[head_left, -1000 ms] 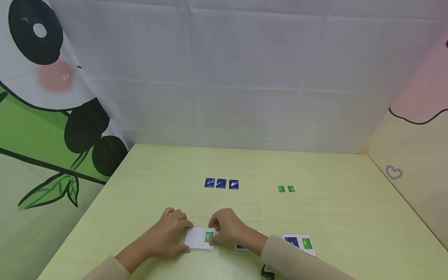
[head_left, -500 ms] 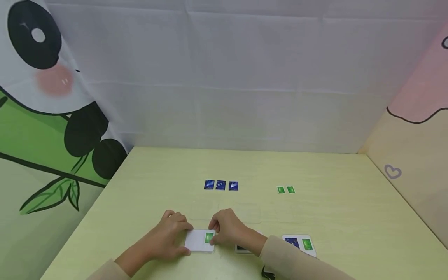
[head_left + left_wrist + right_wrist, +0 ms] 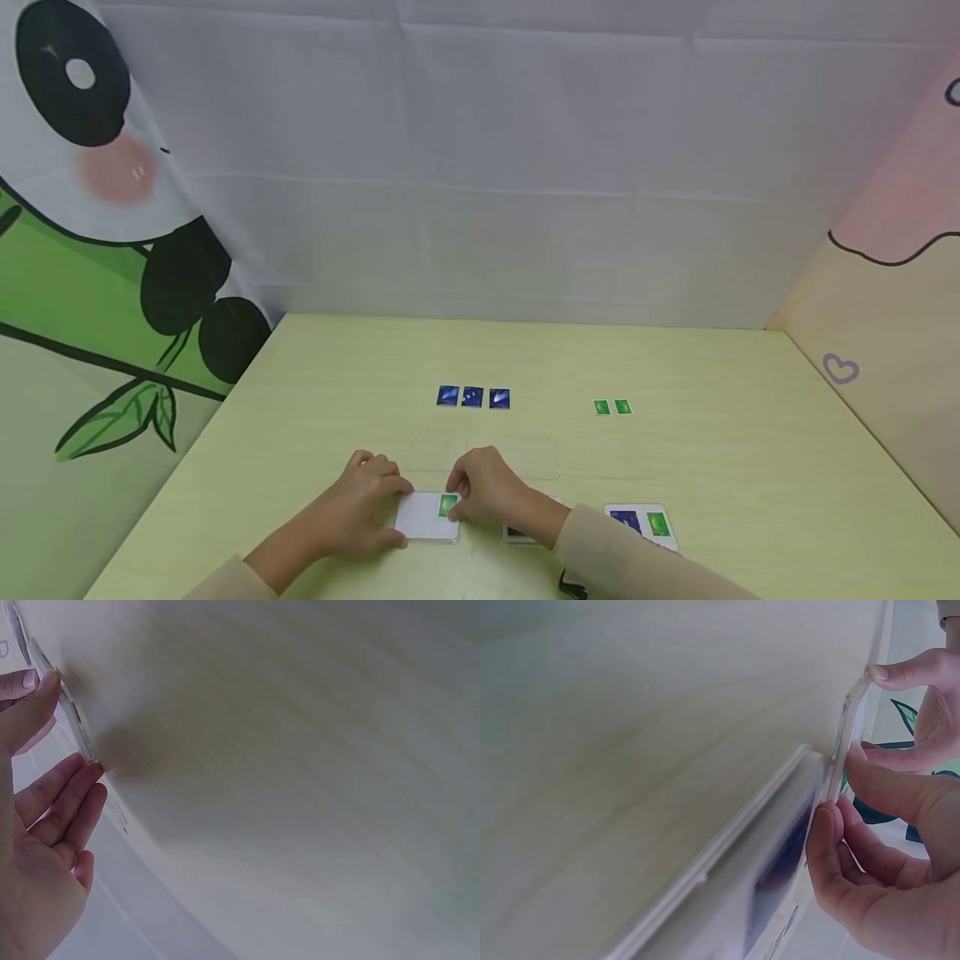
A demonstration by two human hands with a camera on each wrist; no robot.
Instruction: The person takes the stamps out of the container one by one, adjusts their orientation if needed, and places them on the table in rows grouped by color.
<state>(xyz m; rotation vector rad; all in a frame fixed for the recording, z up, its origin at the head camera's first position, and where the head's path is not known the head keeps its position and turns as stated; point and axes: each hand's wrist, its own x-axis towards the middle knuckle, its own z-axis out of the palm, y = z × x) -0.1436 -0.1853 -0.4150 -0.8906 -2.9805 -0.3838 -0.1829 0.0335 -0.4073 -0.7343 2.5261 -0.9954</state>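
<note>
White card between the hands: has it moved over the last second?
No, no visible shift in any direction: in the head view, the white card keeps its place relative to the three blue squares.

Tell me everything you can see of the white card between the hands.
The white card is rectangular with rounded corners; edge-on, its side looks like clear plastic. A small green square shows near its right edge; whether printed or loose, I cannot tell. It appears to lie flat on the pale table. The left hand holds its left end, the right hand its right.
</note>
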